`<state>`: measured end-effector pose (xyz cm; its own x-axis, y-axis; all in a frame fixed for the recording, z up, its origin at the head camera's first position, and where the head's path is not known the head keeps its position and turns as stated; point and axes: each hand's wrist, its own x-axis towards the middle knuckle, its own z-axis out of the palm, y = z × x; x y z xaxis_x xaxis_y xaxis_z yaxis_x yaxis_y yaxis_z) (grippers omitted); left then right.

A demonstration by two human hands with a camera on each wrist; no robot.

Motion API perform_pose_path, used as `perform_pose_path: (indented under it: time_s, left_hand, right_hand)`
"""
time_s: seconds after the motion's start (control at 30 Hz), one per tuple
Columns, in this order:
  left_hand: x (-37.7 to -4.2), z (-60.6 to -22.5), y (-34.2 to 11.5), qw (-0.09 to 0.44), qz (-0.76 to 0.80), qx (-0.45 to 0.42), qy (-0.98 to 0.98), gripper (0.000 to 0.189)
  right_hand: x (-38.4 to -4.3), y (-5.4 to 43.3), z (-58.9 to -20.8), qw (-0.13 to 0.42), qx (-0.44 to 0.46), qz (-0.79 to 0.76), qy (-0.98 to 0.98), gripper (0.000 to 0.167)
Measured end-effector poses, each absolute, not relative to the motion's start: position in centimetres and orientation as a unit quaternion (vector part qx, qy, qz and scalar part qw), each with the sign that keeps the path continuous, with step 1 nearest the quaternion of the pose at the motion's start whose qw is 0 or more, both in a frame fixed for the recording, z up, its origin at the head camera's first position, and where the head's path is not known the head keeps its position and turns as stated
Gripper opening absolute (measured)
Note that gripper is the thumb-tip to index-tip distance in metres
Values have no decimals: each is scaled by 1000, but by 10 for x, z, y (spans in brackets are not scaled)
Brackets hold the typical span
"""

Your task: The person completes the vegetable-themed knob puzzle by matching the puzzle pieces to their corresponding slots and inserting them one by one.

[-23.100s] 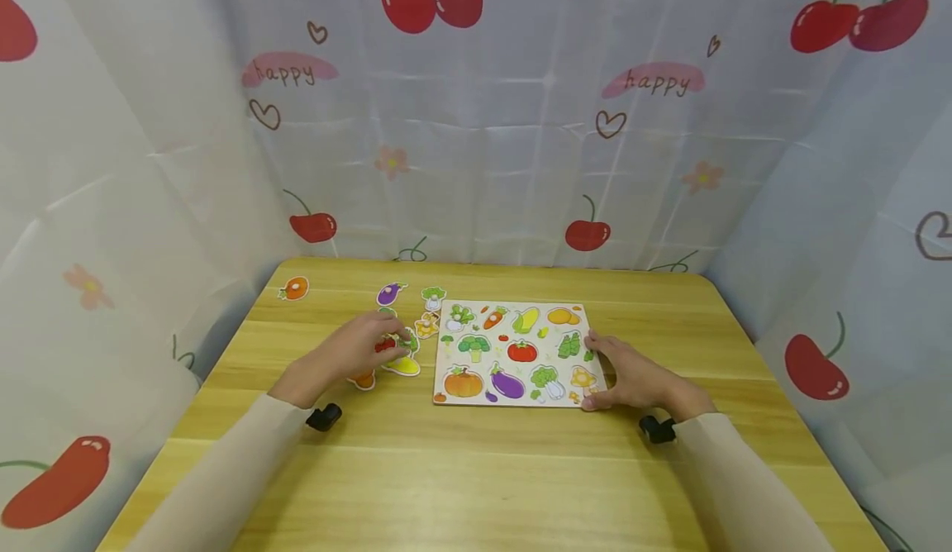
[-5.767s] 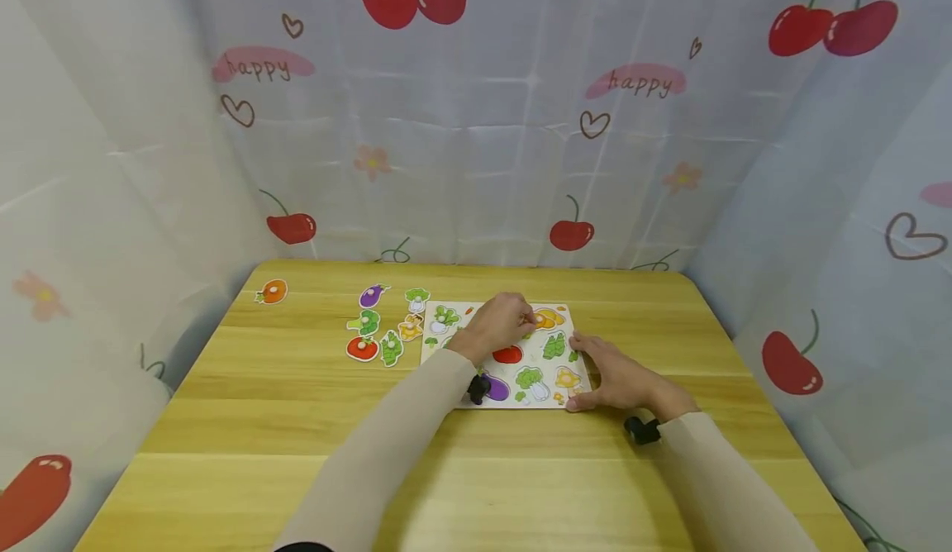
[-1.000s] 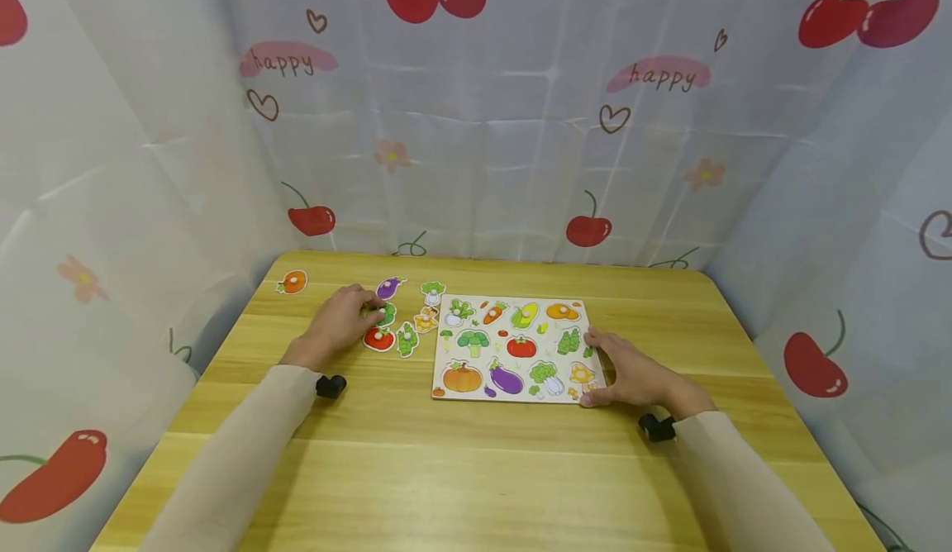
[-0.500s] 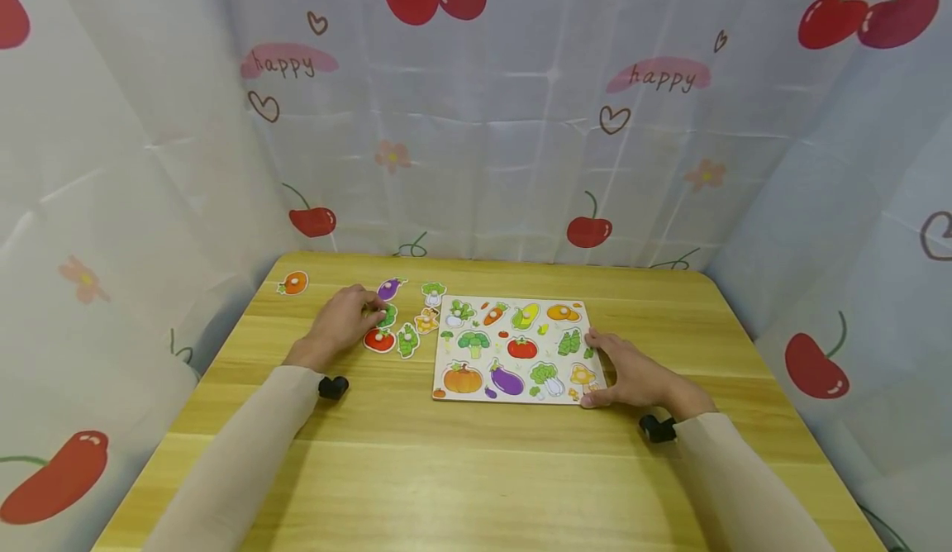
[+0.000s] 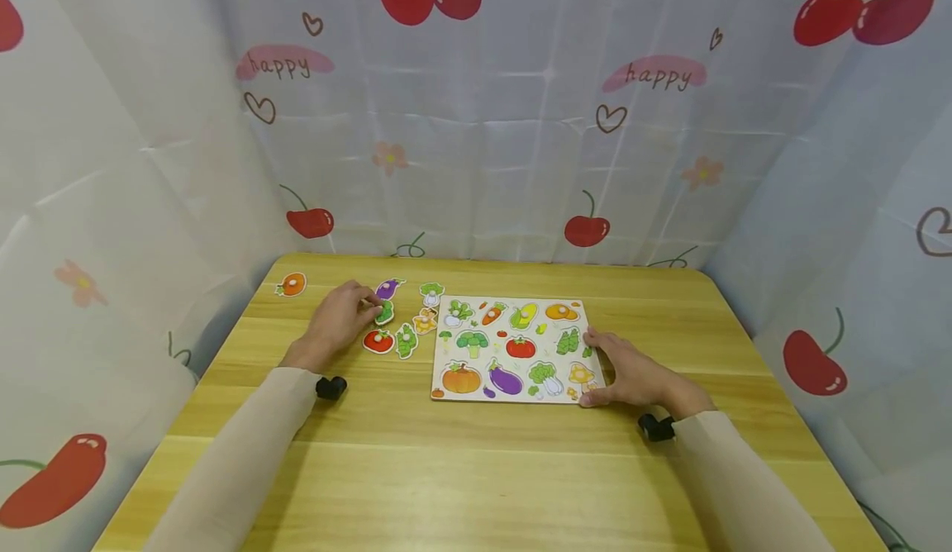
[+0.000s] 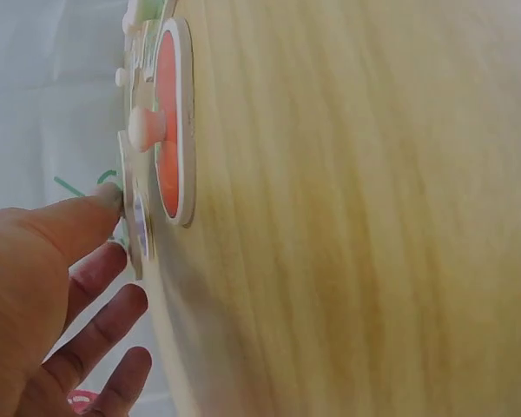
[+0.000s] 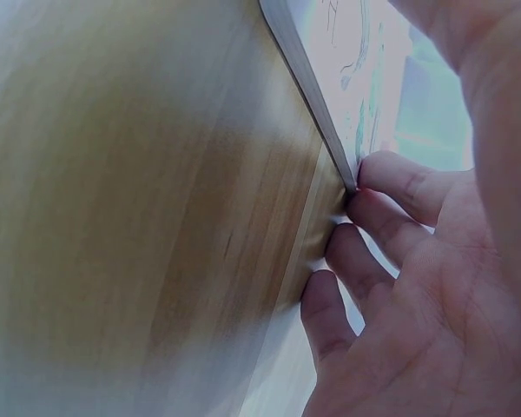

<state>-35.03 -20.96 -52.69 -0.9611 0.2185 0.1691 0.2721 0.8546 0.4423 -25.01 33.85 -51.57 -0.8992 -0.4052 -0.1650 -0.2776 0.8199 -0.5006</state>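
My left hand (image 5: 340, 321) pinches the knob of a green broccoli puzzle piece (image 5: 383, 313) between thumb and fingertips. In the left wrist view, that piece (image 6: 130, 217) is seen edge-on at the thumb tip. Around it lie a tomato piece (image 5: 378, 341), a pea-pod piece (image 5: 406, 341), an eggplant piece (image 5: 387, 289) and a mushroom piece (image 5: 425, 321). My right hand (image 5: 632, 377) rests at the right edge of the vegetable puzzle board (image 5: 487, 359), thumb near its front corner. Right fingertips (image 7: 378, 169) touch the board's edge, loosely bent.
A bok choy piece (image 5: 431, 294) lies by the board's far left corner. A pumpkin piece (image 5: 292, 284) lies at the table's far left. Knobbed radish, carrot, corn and potato pieces sit in the board's back row. A cherry-print curtain (image 5: 476, 164) surrounds the wooden table (image 5: 461, 478).
The corn and an orange-brown piece have left the table's left side; corn and potato sit in the board. My left hand came back from the board to the broccoli piece, which now looks slightly tilted.
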Motion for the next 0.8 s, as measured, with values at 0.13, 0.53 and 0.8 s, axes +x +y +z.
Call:
perform_pose_path:
  time_s: [0.13,0.53,0.8]
  left_hand:
    - [-348,-523,-209,66,-243,-126,-960,17]
    - [-341,-511,-188,69,-273,-151,-947,15]
    - [-337,-508,-172,58,-290,-175,-939,14]
  right_hand:
    - [-250,339,-516,132,-183,-238,945,127]
    - [-252,338,-516,130,-186,-241,944,126]
    - [-253,339,-517,127,-189,-240,944,126]
